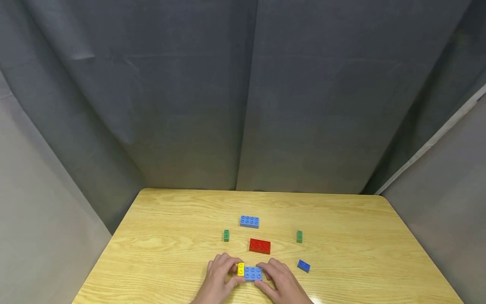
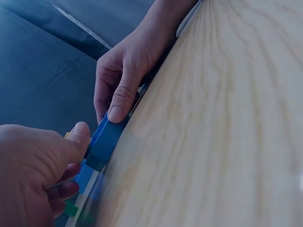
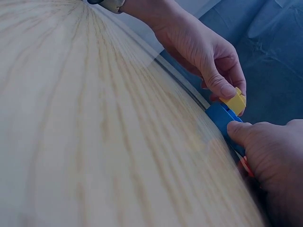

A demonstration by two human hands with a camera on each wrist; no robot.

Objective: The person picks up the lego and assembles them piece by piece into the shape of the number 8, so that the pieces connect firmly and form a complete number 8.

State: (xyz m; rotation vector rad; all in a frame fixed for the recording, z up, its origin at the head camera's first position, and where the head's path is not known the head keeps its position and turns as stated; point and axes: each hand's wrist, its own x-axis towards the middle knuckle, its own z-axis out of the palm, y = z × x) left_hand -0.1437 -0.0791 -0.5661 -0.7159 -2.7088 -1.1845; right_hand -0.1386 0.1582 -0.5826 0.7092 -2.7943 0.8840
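The yellow brick (image 1: 241, 269) is between the thumb and fingers of the left hand (image 1: 220, 276), which are closed down to the brick's width and pinch it at the left end of the larger blue brick (image 1: 253, 274). In the head view the thumb is on the near side and the fingertips reach the far side. The right hand (image 1: 279, 279) grips that blue brick by its right end, its thumb along the near side and a finger at the far edge, the gap between them only as wide as the brick. From the right wrist the yellow brick appears tilted over the blue one's end; whether the two are fully joined cannot be told.

The bricks look like smooth, hard plastic, with straight sides and round studs on top. The yellow one shows two studs in a row, and the held blue one shows six beyond it. Just past the hands lies a red brick (image 1: 260, 246), oblong and set slightly askew, and farther off a second light blue brick (image 1: 249, 221) with eight studs. Two small green bricks (image 1: 226, 235) stand well apart to either side, and a small dark blue brick (image 1: 303, 265) lies slanted near the right hand. The table (image 1: 171, 228) has a pale yellow wood grain and rounded far corners; dark grey curtains (image 1: 182, 93) hang in folds behind it.
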